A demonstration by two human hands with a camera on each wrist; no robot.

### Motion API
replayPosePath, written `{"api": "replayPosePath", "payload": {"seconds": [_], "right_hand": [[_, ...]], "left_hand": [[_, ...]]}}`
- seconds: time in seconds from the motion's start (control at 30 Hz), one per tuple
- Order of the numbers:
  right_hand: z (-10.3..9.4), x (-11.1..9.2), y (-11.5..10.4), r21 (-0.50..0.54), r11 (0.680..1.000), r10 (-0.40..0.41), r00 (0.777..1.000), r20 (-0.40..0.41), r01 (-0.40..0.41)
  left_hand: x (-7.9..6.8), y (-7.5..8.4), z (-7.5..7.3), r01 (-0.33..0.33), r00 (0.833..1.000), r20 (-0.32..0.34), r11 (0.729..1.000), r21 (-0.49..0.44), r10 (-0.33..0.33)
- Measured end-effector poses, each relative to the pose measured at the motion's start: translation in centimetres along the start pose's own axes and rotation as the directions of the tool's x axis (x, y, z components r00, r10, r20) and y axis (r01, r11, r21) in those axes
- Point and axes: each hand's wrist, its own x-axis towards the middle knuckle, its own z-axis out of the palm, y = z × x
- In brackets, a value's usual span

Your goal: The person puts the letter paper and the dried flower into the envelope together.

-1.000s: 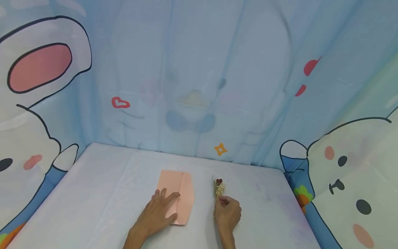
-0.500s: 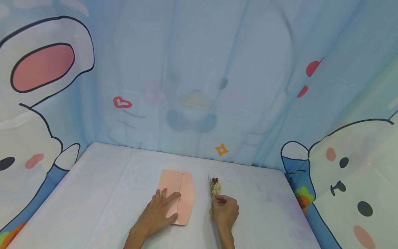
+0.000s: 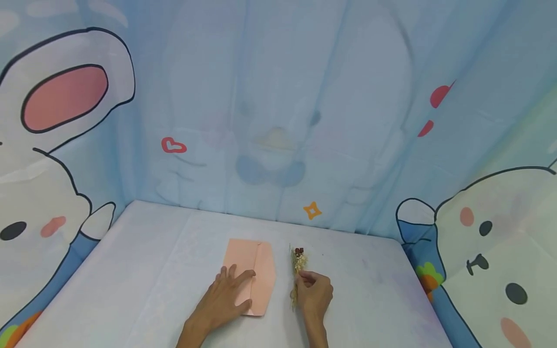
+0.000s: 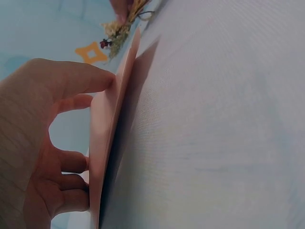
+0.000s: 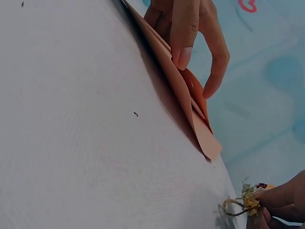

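Note:
A pale pink paper envelope [image 3: 263, 280] lies on the white table, its flap side to the right in the head view. My left hand [image 3: 223, 296] rests on it with spread fingers, the tips pressing its upper face. Seen edge-on in the left wrist view, the envelope [image 4: 102, 126] is slightly raised from the cloth along one edge. To its right, my right hand [image 3: 314, 294] pinches a small bunch of dried flowers [image 3: 299, 261] between thumb and fingers. The bunch has dark red blooms and cream ones at the top; a looped tie [image 5: 233, 208] shows near its stems.
A white cloth covers the table [image 3: 143, 270]. Behind it hangs a light blue curtain [image 3: 278, 96] with cartoon animals, reaching down to the table's back edge. Small dark specks [image 5: 136, 114] dot the cloth.
My right hand has moved a little left with the dried flowers, closer to the envelope. The left hand stays on the envelope, and the head view has shifted slightly.

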Motion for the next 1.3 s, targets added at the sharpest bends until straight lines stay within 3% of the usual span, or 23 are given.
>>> {"api": "replayPosePath", "payload": {"seconds": [0.8, 1.3], "right_hand": [[0.7, -0.9, -1.0, 0.033, 0.999, -0.031, 0.999, 0.021, 0.030], [2.5, -2.0, -2.3, 0.083, 0.993, -0.087, 0.995, 0.058, 0.082]], "left_hand": [[0.1, -0.3, 0.2, -0.014, 1.000, 0.014, 1.000, -0.003, 0.014], [0.3, -0.5, 0.2, -0.027, 1.000, -0.006, 0.999, 0.031, 0.028]]}}
